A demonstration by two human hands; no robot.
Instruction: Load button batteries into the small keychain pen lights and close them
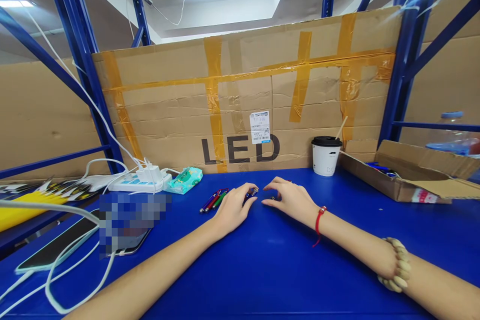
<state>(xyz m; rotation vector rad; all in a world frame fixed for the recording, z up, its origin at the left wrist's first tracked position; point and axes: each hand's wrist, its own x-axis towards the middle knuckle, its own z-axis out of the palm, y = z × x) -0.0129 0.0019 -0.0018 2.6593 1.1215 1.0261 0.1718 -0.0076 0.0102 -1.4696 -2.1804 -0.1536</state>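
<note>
My left hand (234,204) curls over the blue table, its thumb and fingers around a dark pen (252,193) with a shiny metal end; most of that pen is hidden. Right beside its knuckles lie several pens, among them a red pen (215,199) and a green pen (220,198), roughly side by side. Across a small gap, my right hand (291,197) has bent fingers, with the index fingertip and thumb tip apart. A small dark piece shows inside its curl, too hidden to name. A red string bracelet circles the right wrist.
A white paper cup (326,157) with black lid stands at the back right, beside an open cardboard box (397,182) holding blue items. At left are phones (56,242) with loose white cables, a power strip (138,183) and a teal packet (185,181). A cardboard panel (176,120) closes the back.
</note>
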